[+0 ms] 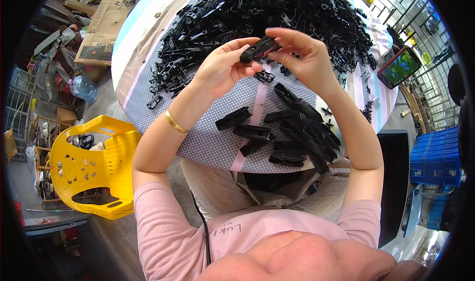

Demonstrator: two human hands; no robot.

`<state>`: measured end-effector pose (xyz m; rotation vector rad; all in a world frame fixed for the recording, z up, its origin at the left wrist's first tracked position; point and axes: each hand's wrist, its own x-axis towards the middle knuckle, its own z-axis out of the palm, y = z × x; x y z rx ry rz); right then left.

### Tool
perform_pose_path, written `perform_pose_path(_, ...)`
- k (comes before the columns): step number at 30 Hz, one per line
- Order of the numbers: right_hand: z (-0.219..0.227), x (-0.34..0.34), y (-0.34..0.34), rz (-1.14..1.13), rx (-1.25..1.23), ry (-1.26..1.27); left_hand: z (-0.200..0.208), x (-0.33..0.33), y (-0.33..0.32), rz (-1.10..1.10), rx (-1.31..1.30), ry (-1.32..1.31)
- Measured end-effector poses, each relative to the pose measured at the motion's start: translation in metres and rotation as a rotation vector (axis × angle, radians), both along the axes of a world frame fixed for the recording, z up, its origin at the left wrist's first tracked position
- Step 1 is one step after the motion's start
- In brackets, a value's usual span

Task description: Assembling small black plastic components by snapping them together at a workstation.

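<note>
Over the round table, both hands meet at a small, long black plastic piece (256, 50). My left hand (221, 69) pinches its left end between thumb and fingers. At the other end, the thumb and fingers of my right hand (308, 58) close on the same piece. Its exact kind cannot be made out. Just beyond the hands spreads a large heap of slotted black plastic pieces (222, 21). Nearer to me lies a smaller group of thicker black pieces (304, 127), some overlapping. A few loose ones lie just below my hands.
A patterned cloth (198, 132) covers the table. On the left stands a yellow plastic chair (116, 164), with a flattened cardboard box (105, 26) and a water bottle (84, 88) behind. At the right edge are a phone with a lit screen (401, 68) and blue crates (435, 155).
</note>
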<state>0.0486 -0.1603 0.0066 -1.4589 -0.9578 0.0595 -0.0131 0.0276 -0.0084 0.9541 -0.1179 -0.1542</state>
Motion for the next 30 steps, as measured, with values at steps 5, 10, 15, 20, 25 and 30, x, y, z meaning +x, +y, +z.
perform_pose_path(5, -0.005, -0.001, 0.001, -0.188, -0.127, -0.362, 0.018, -0.007, -0.010, 0.087, 0.027, 0.084)
perform_pose_path(10, -0.002, -0.004, 0.000, -0.333, -0.232, -0.731, 0.009, -0.011, -0.016, 0.154, 0.343, -0.135)
perform_pose_path(15, 0.002, -0.016, 0.004, -0.382, -0.368, -1.026, 0.004, -0.010, -0.020, 0.193, 0.326, -0.021)
perform_pose_path(20, 0.009, -0.018, 0.002, -0.292, -0.385, -0.678, 0.001, -0.007, -0.015, 0.220, 0.299, -0.051)
perform_pose_path(25, 0.008, 0.000, -0.005, 0.009, -0.163, 0.245, -0.001, -0.008, -0.021, 0.159, 0.175, 0.056)
perform_pose_path(30, -0.002, -0.001, -0.002, 0.044, -0.176, 0.252, 0.001, -0.009, -0.022, 0.136, 0.119, 0.080)
